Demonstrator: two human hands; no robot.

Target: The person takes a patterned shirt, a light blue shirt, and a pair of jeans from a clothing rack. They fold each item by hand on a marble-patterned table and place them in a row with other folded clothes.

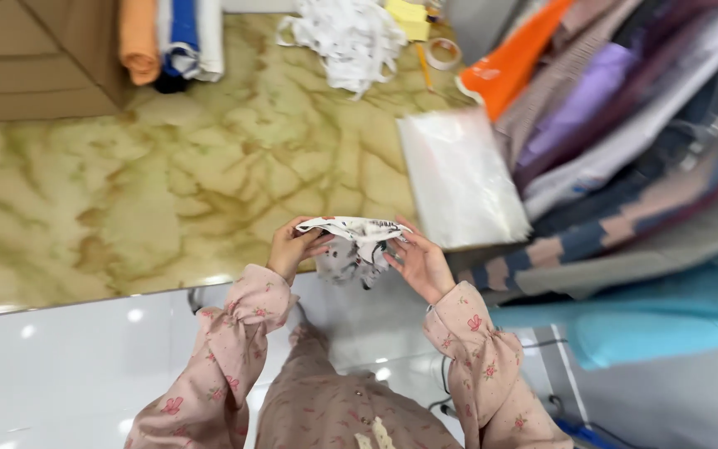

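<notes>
Both of my hands are raised over the near edge of the marbled green-and-cream tabletop, gripping one small white printed cloth piece between them. On the left, my left hand is curled, fingers closed around the left end of that cloth, with the pink floral sleeve gathered at the wrist. The cloth stretches flat along its top edge from one hand to the other, and the rest of it hangs down crumpled in the gap between them, showing dark markings I cannot make out. On the right, my right hand is partly open, palm turned toward me, with the fingertips pinching the right end of the cloth. Far left on the table lie rolled fabrics in orange, blue and white, beside brown cardboard boxes. Further right along the far edge sits a loose heap of white strips, then a yellow pad and a roll of clear tape. A flat clear plastic bag lies on the table just right of my hands. Past it, at the right side, garments in orange, lilac, grey, striped and turquoise overlap in a row. Near me, below the table, is glossy white floor.
</notes>
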